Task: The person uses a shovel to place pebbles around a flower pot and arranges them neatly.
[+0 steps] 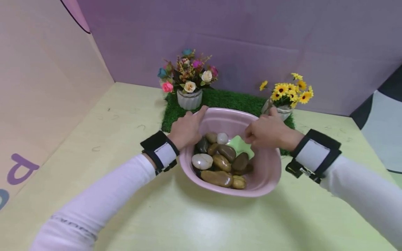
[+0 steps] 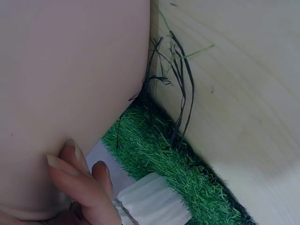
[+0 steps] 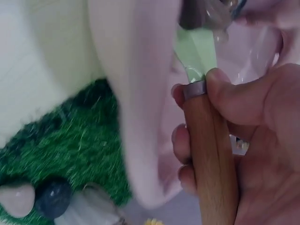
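Many stones [image 1: 226, 152] lie in the basin [image 1: 232, 191]; your left hand [image 1: 185, 130] grips its rim [image 1: 226, 109]; your right hand [image 1: 267, 130] curls round the spade [image 3: 211, 154].

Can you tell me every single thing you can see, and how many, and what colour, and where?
Basin: 1, pink, middle
Stones: about a dozen, brown, tan, white, dark, inside the basin
Trowel: 1, green blade, brown handle, blade in basin
Grass mat: 1, green, behind basin
Mixed-flower pot: 1, whitish, mat's left
Yellow-flower pot: 1, whitish, mat's right
Stone-like pieces: 2, pale and dark, on mat
Table: 1, pale yellow, underneath
Backdrop: 1, purple, back
Side wall: 1, pale, purple lettering, left
Unclear object: 1, black and pale grey, right edge
Sleeves: 2, white, arms
Wristbands: 2, black, wrists
Left hand: 1, bare, gripping basin's rim
Right hand: 1, bare, holding trowel
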The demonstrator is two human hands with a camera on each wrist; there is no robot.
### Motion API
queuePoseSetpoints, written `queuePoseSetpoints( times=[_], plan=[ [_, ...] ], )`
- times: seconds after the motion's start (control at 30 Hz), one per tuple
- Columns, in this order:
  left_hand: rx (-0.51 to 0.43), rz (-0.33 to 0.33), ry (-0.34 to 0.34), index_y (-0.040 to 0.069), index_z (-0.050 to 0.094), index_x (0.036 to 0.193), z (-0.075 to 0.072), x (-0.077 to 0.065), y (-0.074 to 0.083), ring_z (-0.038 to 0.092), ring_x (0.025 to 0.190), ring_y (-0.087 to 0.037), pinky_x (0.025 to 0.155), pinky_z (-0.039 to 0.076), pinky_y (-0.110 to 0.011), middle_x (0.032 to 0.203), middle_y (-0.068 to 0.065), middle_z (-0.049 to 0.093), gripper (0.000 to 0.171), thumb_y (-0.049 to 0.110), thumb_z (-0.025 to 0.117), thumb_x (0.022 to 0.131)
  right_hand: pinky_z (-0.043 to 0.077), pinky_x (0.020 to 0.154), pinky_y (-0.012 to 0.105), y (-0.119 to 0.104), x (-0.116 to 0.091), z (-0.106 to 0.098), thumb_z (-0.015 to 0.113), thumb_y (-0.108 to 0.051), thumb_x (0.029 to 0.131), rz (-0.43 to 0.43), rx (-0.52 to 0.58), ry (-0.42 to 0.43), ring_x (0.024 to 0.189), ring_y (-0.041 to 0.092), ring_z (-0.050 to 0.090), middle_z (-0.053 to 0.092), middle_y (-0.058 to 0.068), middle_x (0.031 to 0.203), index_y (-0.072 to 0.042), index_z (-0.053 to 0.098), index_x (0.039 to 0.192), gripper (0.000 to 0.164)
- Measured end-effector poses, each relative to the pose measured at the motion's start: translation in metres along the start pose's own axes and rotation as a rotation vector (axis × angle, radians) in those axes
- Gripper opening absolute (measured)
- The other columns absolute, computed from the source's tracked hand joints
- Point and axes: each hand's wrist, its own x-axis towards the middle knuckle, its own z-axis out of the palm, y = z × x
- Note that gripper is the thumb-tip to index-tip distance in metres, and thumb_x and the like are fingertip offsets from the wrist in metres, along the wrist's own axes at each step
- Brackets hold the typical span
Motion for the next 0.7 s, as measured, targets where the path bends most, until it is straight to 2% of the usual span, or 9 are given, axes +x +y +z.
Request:
queuePoseSetpoints(
  times=[0.1, 0.23, 0.37, 0.5, 0.7],
  plan=[
    [-0.006, 0.003, -0.015, 0.029, 0.02, 0.156, 0.002, 0.0, 0.001, 0.064, 0.096, -0.044, 0.069, 0.057, -0.052, 0.126, -0.024, 0.056, 0.076, 0.017, 0.061, 0.094, 0.021, 0.079, 0.044, -0.008, 0.005, 0.001, 0.066, -0.014, 0.083, -0.025, -0.021, 0.006, 0.064, 0.017, 0.041, 0.049, -0.01, 0.057, -0.025, 0.055, 0.06, 0.028],
    [0.005, 0.008, -0.012, 0.029, 0.02, 0.155, 0.001, 0.0, 0.002, 0.064, 0.095, -0.043, 0.067, 0.056, -0.051, 0.125, -0.024, 0.057, 0.075, 0.018, 0.062, 0.094, 0.026, 0.083, 0.048, -0.014, 0.011, -0.001, 0.074, -0.024, 0.083, -0.05, -0.072, 0.035, 0.074, 0.022, 0.047, 0.066, -0.006, 0.071, -0.026, 0.069, 0.073, 0.012],
    [0.017, 0.011, 0.006, 0.029, 0.021, 0.154, -0.001, 0.002, 0.002, 0.064, 0.094, -0.042, 0.065, 0.056, -0.051, 0.122, -0.023, 0.058, 0.074, 0.018, 0.062, 0.094, 0.027, 0.084, 0.048, -0.015, 0.013, -0.004, 0.074, -0.026, 0.084, -0.096, -0.132, 0.101, 0.077, 0.023, 0.046, 0.067, -0.003, 0.079, -0.025, 0.07, 0.08, 0.006],
    [0.013, 0.005, 0.003, 0.029, 0.021, 0.155, -0.003, 0.002, 0.002, 0.064, 0.095, -0.043, 0.066, 0.056, -0.052, 0.124, -0.023, 0.057, 0.075, 0.017, 0.062, 0.093, 0.027, 0.081, 0.046, -0.017, 0.015, -0.006, 0.073, -0.024, 0.086, -0.167, -0.193, 0.17, 0.076, 0.024, 0.043, 0.063, -0.001, 0.079, -0.023, 0.069, 0.082, 0.005],
    [0.004, -0.006, -0.014, 0.029, 0.02, 0.156, -0.002, 0.001, 0.001, 0.064, 0.095, -0.042, 0.066, 0.055, -0.05, 0.126, -0.024, 0.056, 0.076, 0.015, 0.061, 0.093, 0.028, 0.085, 0.047, -0.023, 0.021, -0.009, 0.07, -0.023, 0.086, -0.205, -0.264, 0.145, 0.079, 0.024, 0.045, 0.065, 0.0, 0.079, -0.022, 0.069, 0.081, 0.006]
  ],
)
